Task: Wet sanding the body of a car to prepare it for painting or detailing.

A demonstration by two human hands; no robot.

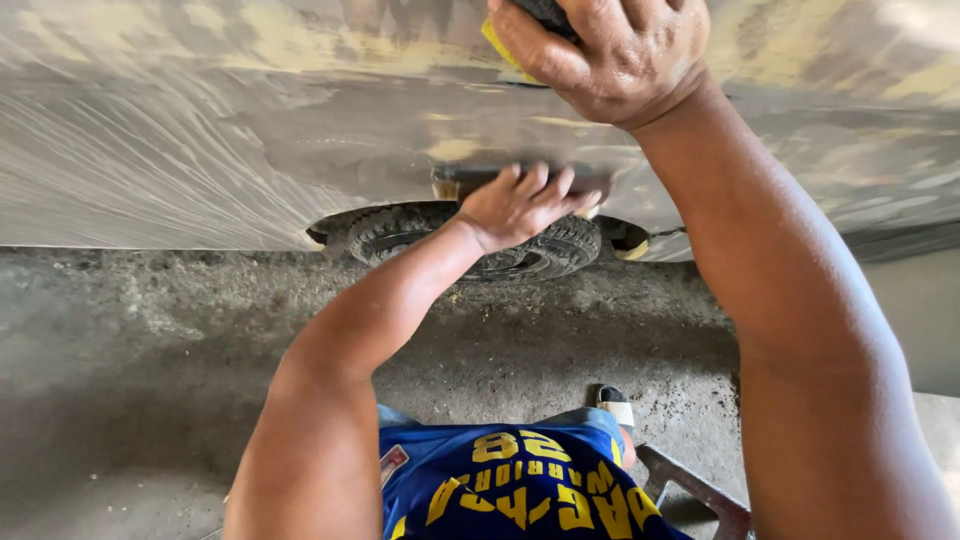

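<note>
Rough grey concrete floor, gritty and stained, under a car body panel that fills the top of the view. The panel is sanded dull grey with yellowish filler patches and fine scratch swirls. A tyre sits in the wheel arch below it.

Left hand lies flat against the panel just above the arch, fingers spread over a dark sanding block, pressing it to the metal. Right hand is higher on the panel at the top edge, fingers curled and clamped on a yellow sanding pad with a dark top, partly cut off by the frame.

Blue jersey with yellow lettering sits at the bottom. A metal bracket lies on the floor beside it.
</note>
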